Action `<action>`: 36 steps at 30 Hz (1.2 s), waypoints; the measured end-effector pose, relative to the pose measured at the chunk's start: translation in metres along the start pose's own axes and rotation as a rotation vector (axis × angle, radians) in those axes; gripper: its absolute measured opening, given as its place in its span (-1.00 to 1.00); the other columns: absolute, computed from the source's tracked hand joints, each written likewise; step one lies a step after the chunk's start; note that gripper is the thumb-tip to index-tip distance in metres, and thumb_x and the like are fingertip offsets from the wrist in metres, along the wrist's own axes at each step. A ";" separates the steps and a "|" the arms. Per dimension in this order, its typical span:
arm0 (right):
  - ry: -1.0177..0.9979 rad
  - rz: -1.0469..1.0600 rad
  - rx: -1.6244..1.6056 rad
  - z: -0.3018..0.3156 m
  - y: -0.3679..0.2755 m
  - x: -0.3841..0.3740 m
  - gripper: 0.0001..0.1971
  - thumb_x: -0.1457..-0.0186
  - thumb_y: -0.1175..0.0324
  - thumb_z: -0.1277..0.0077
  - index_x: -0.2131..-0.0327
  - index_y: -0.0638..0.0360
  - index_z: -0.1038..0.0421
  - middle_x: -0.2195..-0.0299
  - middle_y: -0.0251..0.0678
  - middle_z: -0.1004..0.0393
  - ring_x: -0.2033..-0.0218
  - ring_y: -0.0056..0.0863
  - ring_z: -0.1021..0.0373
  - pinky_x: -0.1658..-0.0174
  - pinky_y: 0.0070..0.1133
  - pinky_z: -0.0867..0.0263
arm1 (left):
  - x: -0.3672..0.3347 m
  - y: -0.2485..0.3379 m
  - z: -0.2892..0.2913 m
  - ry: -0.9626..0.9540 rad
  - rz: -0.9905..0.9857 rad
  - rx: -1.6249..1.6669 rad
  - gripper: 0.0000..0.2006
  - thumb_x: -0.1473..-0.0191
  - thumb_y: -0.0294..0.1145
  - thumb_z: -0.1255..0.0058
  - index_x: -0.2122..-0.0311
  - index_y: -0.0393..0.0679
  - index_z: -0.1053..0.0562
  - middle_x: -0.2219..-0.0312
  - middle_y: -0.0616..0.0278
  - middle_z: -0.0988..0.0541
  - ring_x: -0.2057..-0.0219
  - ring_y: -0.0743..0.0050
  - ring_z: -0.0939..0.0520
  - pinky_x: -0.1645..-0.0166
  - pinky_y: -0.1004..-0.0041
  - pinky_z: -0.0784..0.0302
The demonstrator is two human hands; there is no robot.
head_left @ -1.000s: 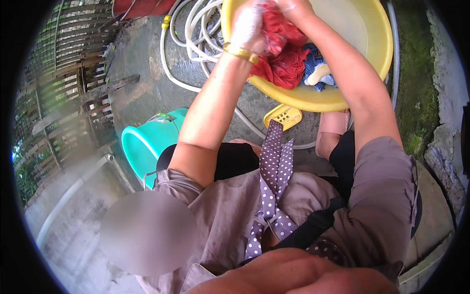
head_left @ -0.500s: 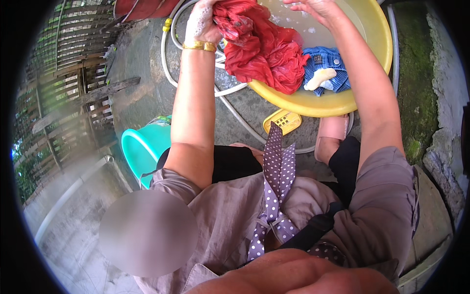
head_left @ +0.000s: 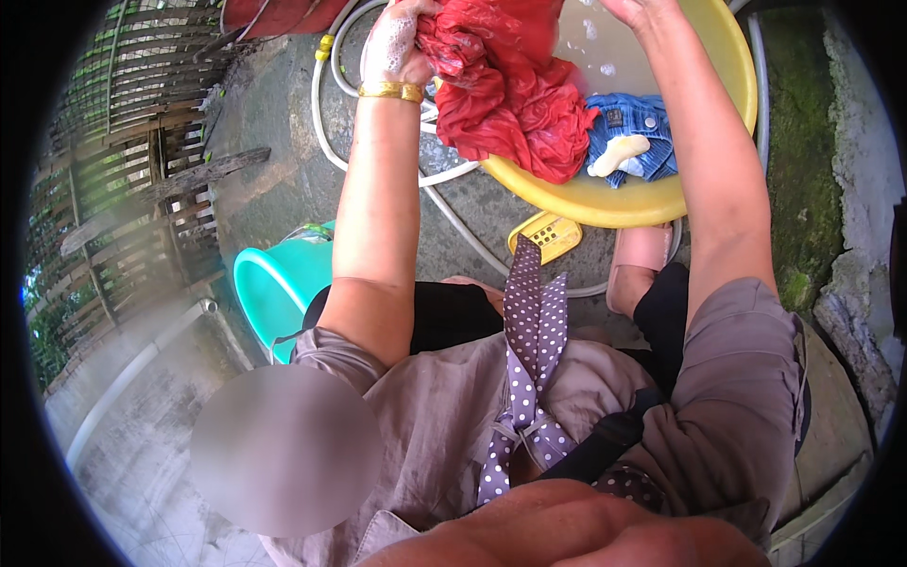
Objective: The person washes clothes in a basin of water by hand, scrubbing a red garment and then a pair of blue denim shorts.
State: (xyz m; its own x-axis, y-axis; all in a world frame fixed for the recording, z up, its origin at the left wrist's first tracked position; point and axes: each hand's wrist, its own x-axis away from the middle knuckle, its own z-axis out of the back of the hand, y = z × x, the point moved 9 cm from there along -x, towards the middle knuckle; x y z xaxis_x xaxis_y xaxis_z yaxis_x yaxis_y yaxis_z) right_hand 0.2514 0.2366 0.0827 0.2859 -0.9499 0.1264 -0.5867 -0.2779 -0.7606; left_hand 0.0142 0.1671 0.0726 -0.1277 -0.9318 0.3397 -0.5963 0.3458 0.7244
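Observation:
My left hand [head_left: 395, 47], flecked with white suds and with a gold bracelet at the wrist, grips the edge of a wet red garment [head_left: 515, 104]. The cloth drapes in folds over the near left rim of a large yellow basin [head_left: 605, 210] holding cloudy, soapy water. At the top edge of the picture is my right hand [head_left: 641, 9], over the basin; its fingers are cut off by the frame. Below it, blue denim clothing [head_left: 652, 132] rests inside the near rim, with a pale soap-like piece [head_left: 619, 154] lying on it.
A white hose [head_left: 453, 223] coils on the concrete left of the basin and under it. A yellow soap dish [head_left: 546, 236] lies before the basin. A turquoise bucket [head_left: 274, 288] stands by my left arm, a wooden fence [head_left: 161, 175] beyond. A mossy wall [head_left: 808, 189] runs along the right.
My right hand has moved up and slightly right, so its fingers have left the picture. More red cloth now spreads across the top. My left hand has shifted a little right, still gripping it.

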 end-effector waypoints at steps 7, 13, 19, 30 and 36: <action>-0.296 0.820 1.096 -0.197 0.078 0.127 -0.76 -0.06 0.14 -0.09 0.34 0.09 -0.49 0.47 -0.13 -0.51 0.24 -0.09 -0.48 0.09 -0.30 -0.37 | 0.026 -0.035 -0.021 -0.324 0.091 0.264 -0.74 -0.26 -0.18 -0.04 0.14 -0.17 -0.51 0.29 0.19 -0.57 0.23 0.24 -0.57 0.06 0.33 -0.52; -0.270 0.699 1.222 -0.104 0.071 0.062 -0.77 -0.01 0.10 -0.08 0.32 -0.06 -0.59 0.46 -0.24 -0.59 0.45 -0.22 -0.55 0.38 -0.31 -0.46 | 0.019 -0.080 -0.048 0.116 -0.106 0.110 -0.78 -0.27 -0.27 0.02 0.10 -0.17 -0.50 0.20 0.11 -0.62 0.10 0.31 -0.61 0.02 0.26 -0.58; -0.336 1.248 1.485 -0.193 0.077 0.144 -0.88 0.01 0.26 -0.16 0.37 -0.05 -0.62 0.45 -0.41 -0.57 0.49 -0.42 -0.54 0.43 -0.46 -0.47 | 0.036 -0.046 0.020 -0.128 -0.427 -0.426 -0.62 -0.21 -0.07 0.08 0.10 -0.20 -0.50 0.23 0.11 -0.60 0.20 0.39 -0.56 -0.01 0.26 -0.51; -0.042 -0.181 0.267 -0.003 0.078 -0.031 -0.46 -0.39 -0.09 0.20 0.21 0.25 -0.54 0.37 -0.30 -0.60 0.32 -0.43 -0.53 0.18 -0.50 -0.42 | 0.002 -0.022 -0.044 -0.054 -0.122 -0.765 -0.79 -0.24 -0.21 -0.12 0.31 -0.13 -0.60 0.48 0.38 -0.62 0.42 0.58 -0.56 0.26 0.51 -0.48; -0.223 -0.323 0.103 -0.072 0.042 0.031 -0.72 -0.29 0.27 -0.01 0.14 0.33 -0.54 0.24 -0.26 -0.62 0.18 -0.45 -0.55 0.04 -0.51 -0.42 | 0.016 0.012 -0.060 -0.126 -0.185 -0.155 -0.86 -0.18 -0.37 -0.10 0.25 -0.19 -0.59 0.37 0.31 -0.66 0.32 0.52 -0.64 0.14 0.47 -0.55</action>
State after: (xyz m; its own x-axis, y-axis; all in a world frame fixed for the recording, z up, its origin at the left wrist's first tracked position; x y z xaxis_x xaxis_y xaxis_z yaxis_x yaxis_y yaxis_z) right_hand 0.1806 0.1855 0.1007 0.6070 -0.7587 0.2365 -0.3645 -0.5303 -0.7655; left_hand 0.0525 0.1627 0.1234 -0.1309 -0.9837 0.1229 -0.4914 0.1721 0.8537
